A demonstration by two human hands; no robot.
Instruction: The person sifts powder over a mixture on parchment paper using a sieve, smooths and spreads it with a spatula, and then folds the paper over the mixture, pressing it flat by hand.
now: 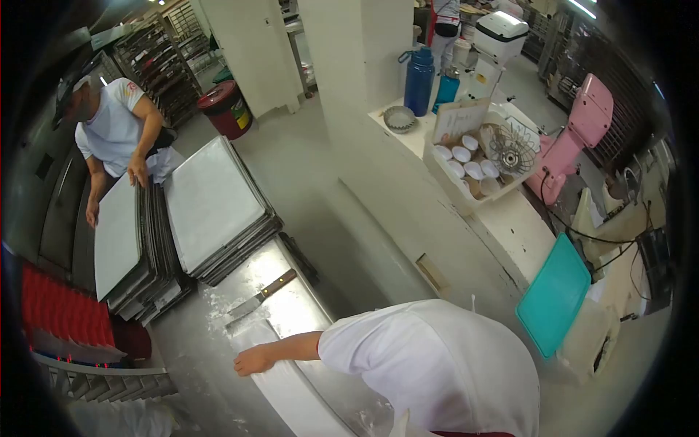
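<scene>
My right hand (pixel 255 360) reaches in from the right, its fingers curled down on a folded white sheet (pixel 295 397), paper or cloth, on the metal table (pixel 196 364). The sheet runs toward the bottom edge as a long strip. Just beyond the hand lies a spatula (pixel 266 296) with a flat metal blade and brown handle, among white powdery smears. My left hand is out of view. Past the spatula stand two stacks of baking trays, one topped with a white sheet (pixel 211 204), the other tilted with a pale top (pixel 120 237).
A co-worker (pixel 116 124) at the left has both hands at the tilted stack. A low wall at the right carries a bin of white cups and whisks (pixel 466 186), a blue bottle (pixel 419 81) and a teal tray (pixel 555 295). A red bucket (pixel 226 113) stands on the floor.
</scene>
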